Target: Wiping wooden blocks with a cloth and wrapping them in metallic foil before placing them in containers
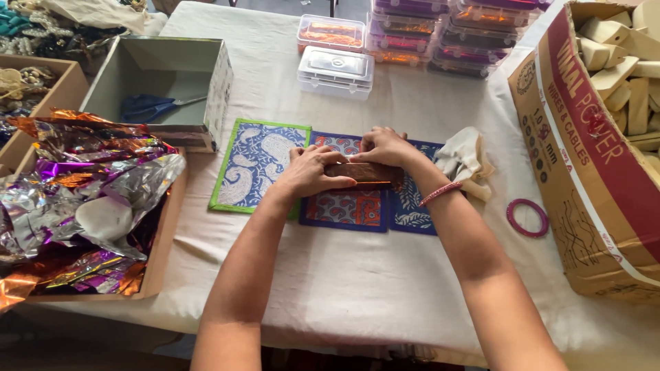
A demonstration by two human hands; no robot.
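Note:
Both hands rest on a small brown-wrapped bar [368, 173] that lies across a patterned red-and-blue paper sheet [347, 206]. My left hand [313, 172] presses its left end with fingers curled over it. My right hand [385, 146] covers the top right part; a red thread band circles that wrist. A blue-and-white paisley sheet with a green border [254, 165] lies to the left. Another blue patterned sheet [412, 199] shows to the right, partly under my right forearm.
An open box with blue scissors [155, 106] stands at the back left. Crinkled foil fills a cardboard tray [89, 206] on the left. Clear plastic containers [337, 69] sit at the back. A big carton [591, 151] holds pale blocks on the right, near a pink bangle [527, 218] and cloth [464, 161].

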